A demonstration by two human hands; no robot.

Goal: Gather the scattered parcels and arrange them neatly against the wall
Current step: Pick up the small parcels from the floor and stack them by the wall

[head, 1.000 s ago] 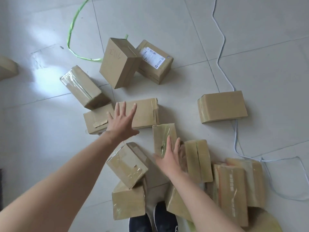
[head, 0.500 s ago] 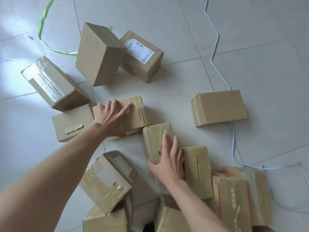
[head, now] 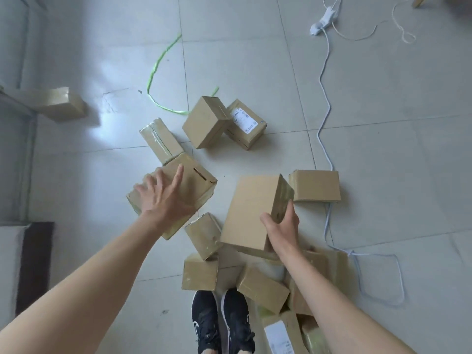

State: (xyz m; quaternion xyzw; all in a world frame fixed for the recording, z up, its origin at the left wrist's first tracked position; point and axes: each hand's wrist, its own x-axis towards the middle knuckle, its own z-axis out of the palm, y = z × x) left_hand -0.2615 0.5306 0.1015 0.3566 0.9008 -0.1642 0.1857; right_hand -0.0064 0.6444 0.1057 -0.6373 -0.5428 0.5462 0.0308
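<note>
Several brown cardboard parcels lie scattered on the tiled floor. My left hand grips a slotted parcel, fingers spread over its top, and holds it tilted off the floor. In my right hand a larger plain parcel is held by its near right corner, thumb on the top face, fingers on the taped side. A taped parcel, a plain box and a labelled box lie further out. A flat parcel sits to the right. One parcel rests by the wall at left.
More parcels are heaped around my black shoes. A green strap curls on the floor ahead. A white cable runs from a power strip down the right side. A dark mat lies at left.
Both hands closed on the parcels they were pressing and raised them off the floor. The view pulled back and up, bringing in the wall, the lone parcel beside it and the power strip.
</note>
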